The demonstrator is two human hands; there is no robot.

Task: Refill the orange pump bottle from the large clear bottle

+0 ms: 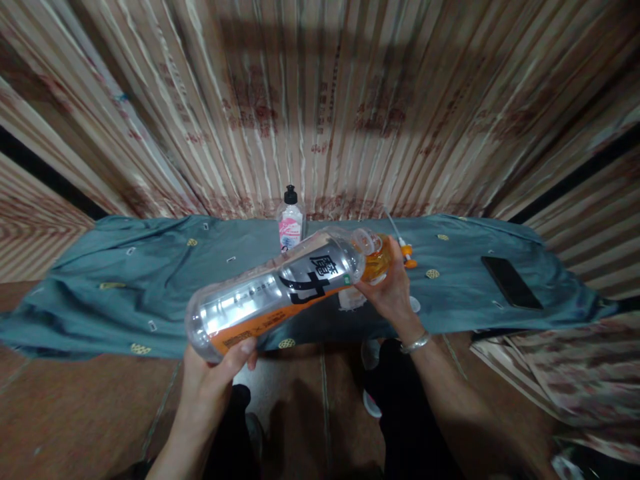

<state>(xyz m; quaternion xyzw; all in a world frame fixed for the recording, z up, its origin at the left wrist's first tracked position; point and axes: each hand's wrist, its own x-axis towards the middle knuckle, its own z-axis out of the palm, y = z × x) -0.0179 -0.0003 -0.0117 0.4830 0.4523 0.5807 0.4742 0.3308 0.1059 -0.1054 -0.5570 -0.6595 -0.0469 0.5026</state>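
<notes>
My left fingers (244, 349) clasp the bottle (270, 293) by its base, the best hold on likely light, squeezable, slick plastic; my right fingers (397, 261) clasp the amber container (376, 268).

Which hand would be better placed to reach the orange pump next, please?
Probably the right hand: it is close beside the orange pump, though holding the amber container. The left hand is farther away, holding the large bottle near its base.

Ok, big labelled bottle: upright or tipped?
Tipped: the big bottle slants across, base at the left hand, neck end by the right hand.
</notes>
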